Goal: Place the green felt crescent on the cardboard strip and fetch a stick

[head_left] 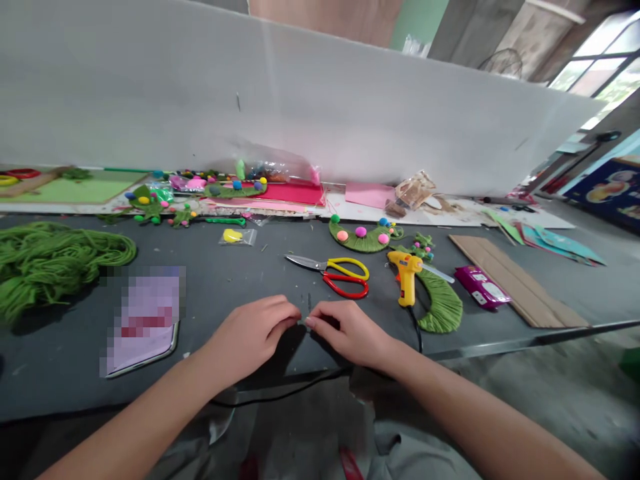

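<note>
- Small pale piece (303,321): between both hands' fingertips, seemingly pinched there, too small to identify.
- Left hand (255,333) and right hand (353,330): thumb and fingers closed together.
- Scissors (325,267): just beyond the fingertips.
- Yellow glue gun (408,280): right of the fingers.

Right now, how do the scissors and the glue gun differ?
The scissors have one yellow and one red handle loop; the glue gun has a solid yellow grip. The glue gun trails a black cord; the scissors have none. Both show yellow and are on the dark table.
</note>
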Demonstrator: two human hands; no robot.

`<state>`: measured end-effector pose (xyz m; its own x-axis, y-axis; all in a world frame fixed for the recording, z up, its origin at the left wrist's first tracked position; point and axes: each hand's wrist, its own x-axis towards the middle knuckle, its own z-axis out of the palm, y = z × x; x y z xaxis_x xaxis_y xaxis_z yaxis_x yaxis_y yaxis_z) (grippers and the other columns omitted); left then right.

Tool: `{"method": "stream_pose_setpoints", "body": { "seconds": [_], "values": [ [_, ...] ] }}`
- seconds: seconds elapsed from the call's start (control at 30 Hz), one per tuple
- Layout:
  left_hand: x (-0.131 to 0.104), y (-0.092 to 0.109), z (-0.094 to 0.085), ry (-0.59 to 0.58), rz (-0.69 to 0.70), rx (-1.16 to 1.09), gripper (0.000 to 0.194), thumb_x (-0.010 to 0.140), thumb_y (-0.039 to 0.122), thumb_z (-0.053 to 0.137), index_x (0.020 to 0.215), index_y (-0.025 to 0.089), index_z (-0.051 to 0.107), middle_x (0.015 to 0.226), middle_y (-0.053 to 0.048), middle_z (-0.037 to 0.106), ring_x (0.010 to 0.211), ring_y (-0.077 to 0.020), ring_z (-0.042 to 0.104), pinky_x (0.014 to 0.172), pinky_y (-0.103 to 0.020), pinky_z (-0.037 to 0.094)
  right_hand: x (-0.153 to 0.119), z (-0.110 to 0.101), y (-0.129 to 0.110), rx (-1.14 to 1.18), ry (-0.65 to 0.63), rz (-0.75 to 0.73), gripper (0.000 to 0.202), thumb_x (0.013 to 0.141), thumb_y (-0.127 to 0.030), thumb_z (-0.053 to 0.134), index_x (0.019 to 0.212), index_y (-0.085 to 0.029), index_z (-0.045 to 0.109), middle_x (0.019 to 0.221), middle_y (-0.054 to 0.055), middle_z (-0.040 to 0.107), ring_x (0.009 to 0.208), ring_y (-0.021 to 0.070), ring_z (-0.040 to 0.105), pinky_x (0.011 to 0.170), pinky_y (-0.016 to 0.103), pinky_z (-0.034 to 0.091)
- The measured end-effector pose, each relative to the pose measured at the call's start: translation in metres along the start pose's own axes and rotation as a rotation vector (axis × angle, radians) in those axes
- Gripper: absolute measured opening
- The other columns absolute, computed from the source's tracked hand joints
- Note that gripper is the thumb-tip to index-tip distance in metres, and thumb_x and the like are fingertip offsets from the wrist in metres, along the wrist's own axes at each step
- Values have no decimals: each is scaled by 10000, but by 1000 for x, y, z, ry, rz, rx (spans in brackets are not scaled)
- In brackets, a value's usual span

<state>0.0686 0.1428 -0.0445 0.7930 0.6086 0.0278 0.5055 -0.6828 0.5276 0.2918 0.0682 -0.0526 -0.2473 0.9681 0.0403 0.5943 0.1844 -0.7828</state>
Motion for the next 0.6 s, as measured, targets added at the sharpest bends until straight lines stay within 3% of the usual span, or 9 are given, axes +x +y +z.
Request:
{"method": "stream_pose_setpoints", "body": {
  "seconds": [0.6],
  "values": [
    [-1,-7,-5,18,-126,95,261,1040,392,386,1008,286,621,1048,2,701,912,-207,660,774,-321,430,9,-2,9,-96,99,173,263,970,-401,597,881,-182,711,719,-3,645,651,124,516,596,253,350]
  ]
}}
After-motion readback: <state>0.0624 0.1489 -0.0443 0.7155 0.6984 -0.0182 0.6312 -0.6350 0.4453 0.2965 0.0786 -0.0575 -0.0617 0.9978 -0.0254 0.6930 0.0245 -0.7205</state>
